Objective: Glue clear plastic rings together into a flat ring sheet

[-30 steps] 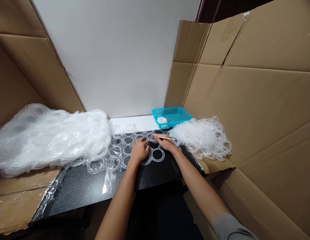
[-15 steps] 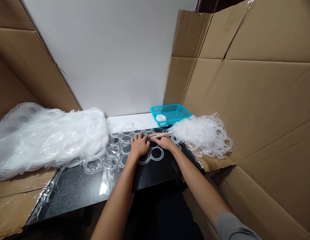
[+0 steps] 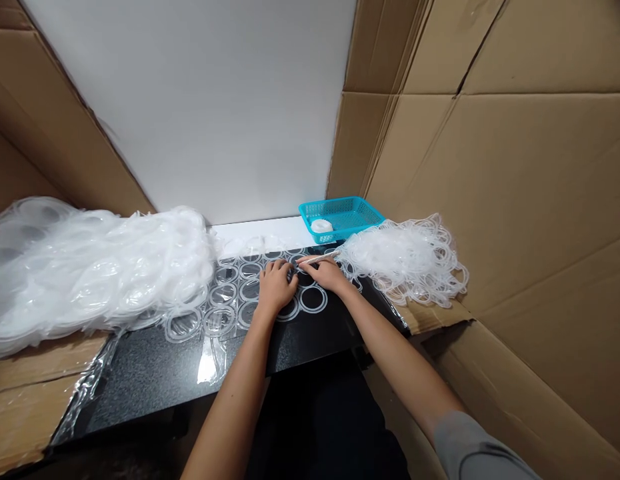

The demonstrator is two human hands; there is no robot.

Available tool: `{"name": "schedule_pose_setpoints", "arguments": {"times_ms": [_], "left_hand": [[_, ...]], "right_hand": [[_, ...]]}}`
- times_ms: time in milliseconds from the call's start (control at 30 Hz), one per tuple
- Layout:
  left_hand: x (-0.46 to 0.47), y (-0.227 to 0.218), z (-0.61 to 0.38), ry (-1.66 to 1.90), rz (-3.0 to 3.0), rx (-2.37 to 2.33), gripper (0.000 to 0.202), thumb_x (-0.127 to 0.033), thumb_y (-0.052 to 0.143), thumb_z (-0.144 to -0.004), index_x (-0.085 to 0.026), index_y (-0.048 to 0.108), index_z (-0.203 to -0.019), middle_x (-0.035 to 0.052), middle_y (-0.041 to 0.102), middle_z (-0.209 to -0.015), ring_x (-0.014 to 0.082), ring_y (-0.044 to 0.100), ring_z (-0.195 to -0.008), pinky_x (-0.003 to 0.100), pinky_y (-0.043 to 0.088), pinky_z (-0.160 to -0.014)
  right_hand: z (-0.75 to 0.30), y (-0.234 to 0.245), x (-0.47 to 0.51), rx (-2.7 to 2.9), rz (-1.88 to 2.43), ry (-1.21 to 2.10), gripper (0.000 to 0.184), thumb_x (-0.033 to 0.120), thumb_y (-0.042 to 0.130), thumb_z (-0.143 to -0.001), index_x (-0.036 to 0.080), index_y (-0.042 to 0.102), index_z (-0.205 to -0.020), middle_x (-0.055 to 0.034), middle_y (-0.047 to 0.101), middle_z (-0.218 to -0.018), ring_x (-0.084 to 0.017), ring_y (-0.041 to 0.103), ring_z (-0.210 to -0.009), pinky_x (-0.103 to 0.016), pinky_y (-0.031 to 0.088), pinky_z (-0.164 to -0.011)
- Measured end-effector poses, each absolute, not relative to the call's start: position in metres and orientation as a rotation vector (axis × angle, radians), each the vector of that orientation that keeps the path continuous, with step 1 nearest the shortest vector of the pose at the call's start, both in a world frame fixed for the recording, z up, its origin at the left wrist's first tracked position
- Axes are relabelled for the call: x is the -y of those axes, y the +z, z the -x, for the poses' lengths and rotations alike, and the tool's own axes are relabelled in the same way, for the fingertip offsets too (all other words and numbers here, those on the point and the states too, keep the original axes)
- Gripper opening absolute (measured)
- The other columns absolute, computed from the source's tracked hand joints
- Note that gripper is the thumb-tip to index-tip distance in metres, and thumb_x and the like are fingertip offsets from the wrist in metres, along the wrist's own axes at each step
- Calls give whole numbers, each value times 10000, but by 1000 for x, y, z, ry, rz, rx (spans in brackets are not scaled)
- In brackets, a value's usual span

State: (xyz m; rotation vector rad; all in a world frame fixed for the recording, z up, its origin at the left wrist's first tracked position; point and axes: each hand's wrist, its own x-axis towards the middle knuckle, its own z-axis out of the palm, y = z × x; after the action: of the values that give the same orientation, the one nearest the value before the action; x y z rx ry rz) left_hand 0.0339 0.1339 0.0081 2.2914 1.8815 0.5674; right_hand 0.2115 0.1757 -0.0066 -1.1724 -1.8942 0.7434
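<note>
My left hand (image 3: 277, 287) lies palm down with fingers spread on a clear sheet of white rings (image 3: 223, 293) over the black tabletop. In my right hand (image 3: 330, 273) is a thin white pen-like tool (image 3: 321, 258), pinched between the fingers with its tip towards my left hand. That tip and the spot under my fingertips are too small to make out. A single ring (image 3: 313, 299) shows plainly on the black surface just below my right hand.
A tall heap of ring sheets (image 3: 105, 267) stands at the left. To the right lies a tangled pile of clear ring offcuts (image 3: 405, 257). Behind it is a turquoise basket (image 3: 357, 220) with a white roll (image 3: 321, 227) inside. Cardboard walls (image 3: 515, 187) close in the sides.
The whole view has tilted slightly, so most things sit a little higher. Both hands stay in nearly the same place on the sheet, the right still gripping the tool.
</note>
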Motion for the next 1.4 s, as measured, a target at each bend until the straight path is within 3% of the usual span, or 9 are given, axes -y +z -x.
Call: {"name": "schedule_pose_setpoints", "arguments": {"times_ms": [267,500,767,933,1067,1400], "left_hand": [[-135,10,-32,565,-2283,-1867,325,-306,583,-1000,-246,777,-1253,88,676,-1418,321,551,-1314,471,475,-1059],[-132,12,-39,509,-2313,-1896,380,-324,547,-1008,-265,751,-1324,122,661,-1410,373,524,-1303,526,462,-1028],[-132,12,-38,536,-2272,-1905,344,-308,539,-1003,-262,779,-1245,110,665,-1398,356,525,-1305,505,457,-1018],[-130,13,-34,574,-2254,-1898,290,-301,567,-993,-251,800,-1161,107,674,-1388,339,542,-1300,490,462,-1016],[-128,13,-31,593,-2256,-1895,283,-298,568,-1000,-257,800,-1155,104,680,-1383,330,548,-1299,489,460,-1027],[-130,11,-29,612,-2243,-1884,280,-304,574,-1001,-267,798,-1163,98,681,-1393,330,548,-1319,496,463,-1041]], "right_hand": [[-213,-6,-174,1898,1189,712,206,208,649,-989,268,839,-1040,-23,823,-1152,-229,742,-1162,-375,520,-1104],[-211,-9,-174,2054,1107,573,237,214,616,-1021,265,818,-1133,-30,803,-1216,-199,717,-1185,-330,516,-1079],[-202,-8,-168,2235,1193,291,307,172,556,-1054,252,778,-1250,-86,759,-1336,-280,707,-1228,-409,444,-1101],[-201,-6,-185,2177,1243,217,320,168,507,-1057,203,782,-1217,-121,781,-1269,-282,729,-1161,-393,477,-1072],[-206,-6,-200,2038,1251,224,328,176,486,-1040,208,796,-1139,-96,814,-1166,-252,746,-1115,-351,519,-1048],[-235,3,-201,1632,1343,98,388,255,440,-1015,202,811,-1114,-127,812,-1164,-305,759,-1091,-433,561,-1042]]}}
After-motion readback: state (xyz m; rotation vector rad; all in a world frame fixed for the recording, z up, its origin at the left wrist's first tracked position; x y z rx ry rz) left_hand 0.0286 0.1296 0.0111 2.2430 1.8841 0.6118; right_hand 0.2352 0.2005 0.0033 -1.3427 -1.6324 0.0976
